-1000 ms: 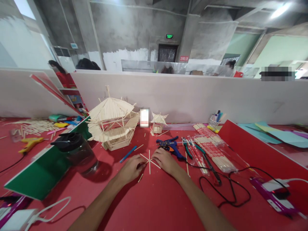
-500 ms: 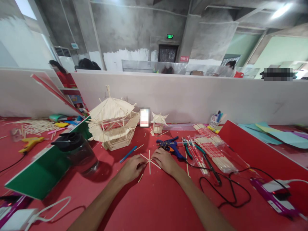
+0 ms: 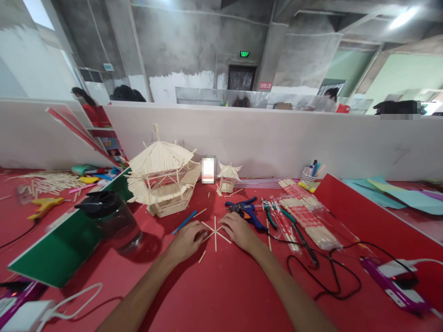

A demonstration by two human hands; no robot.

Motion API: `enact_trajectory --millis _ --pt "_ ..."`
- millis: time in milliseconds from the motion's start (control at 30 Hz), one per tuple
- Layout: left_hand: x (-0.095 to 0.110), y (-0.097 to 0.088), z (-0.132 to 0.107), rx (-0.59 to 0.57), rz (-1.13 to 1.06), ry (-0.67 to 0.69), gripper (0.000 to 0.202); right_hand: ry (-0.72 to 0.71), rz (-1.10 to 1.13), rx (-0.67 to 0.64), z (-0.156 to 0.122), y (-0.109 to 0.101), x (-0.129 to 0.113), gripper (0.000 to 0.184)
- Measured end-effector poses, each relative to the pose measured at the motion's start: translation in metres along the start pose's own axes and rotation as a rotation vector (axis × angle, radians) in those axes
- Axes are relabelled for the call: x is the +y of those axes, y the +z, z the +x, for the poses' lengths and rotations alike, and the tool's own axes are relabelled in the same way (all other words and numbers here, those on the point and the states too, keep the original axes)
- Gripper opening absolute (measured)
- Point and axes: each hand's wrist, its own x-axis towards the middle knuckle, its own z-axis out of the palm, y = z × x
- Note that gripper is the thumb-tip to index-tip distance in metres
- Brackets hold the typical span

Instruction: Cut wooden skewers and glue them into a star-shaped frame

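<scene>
A small star of crossed wooden sticks [image 3: 215, 232] lies flat on the red table [image 3: 228, 290]. My left hand [image 3: 187, 241] rests on the table at the star's left side, its fingertips pressed together on a stick end. On the right side, my right hand [image 3: 239, 231] has its curled fingers touching the sticks. A loose short stick [image 3: 202, 257] lies just below my left hand. Behind my right hand lies a blue glue gun [image 3: 247, 210].
A large stick pavilion [image 3: 161, 177] and a small one [image 3: 228, 176] stand at the back. A dark-lidded jar [image 3: 110, 221] and green board [image 3: 62, 249] are on the left. Pliers [image 3: 268, 212], packed sticks [image 3: 304, 216], black cable [image 3: 328, 272] and a purple device [image 3: 394, 281] are on the right.
Both hands stay on the stick star with only slight shifts of the fingers. The view has moved a little.
</scene>
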Motion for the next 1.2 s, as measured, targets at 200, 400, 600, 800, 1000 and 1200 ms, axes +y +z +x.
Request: enact_trajectory --millis 200,400,600,800,1000,1200 --pt "-0.022 -0.013 0.0 0.085 0.005 -0.042 0.027 0.06 0.065 -0.044 -0.012 -0.026 -0.001 0.018" --pt "-0.025 -0.018 -0.007 -0.069 0.083 0.07 0.046 0.013 0.128 -0.219 -0.021 -0.039 -0.004 0.024" --pt "-0.027 -0.022 -0.011 -0.182 0.092 0.07 0.061 -0.011 0.084 -0.243 -0.021 -0.037 -0.005 0.015" --pt "-0.028 -0.023 -0.012 -0.237 0.125 0.058 0.063 0.002 0.102 -0.23 -0.021 -0.038 -0.004 0.011" --pt "-0.036 -0.021 -0.013 -0.211 0.128 0.045 0.076 0.079 0.137 -0.195 -0.024 -0.036 0.0 0.036" --pt "-0.039 -0.021 -0.014 -0.217 0.106 0.004 0.085 0.164 0.172 -0.265 -0.027 -0.036 0.003 0.061"
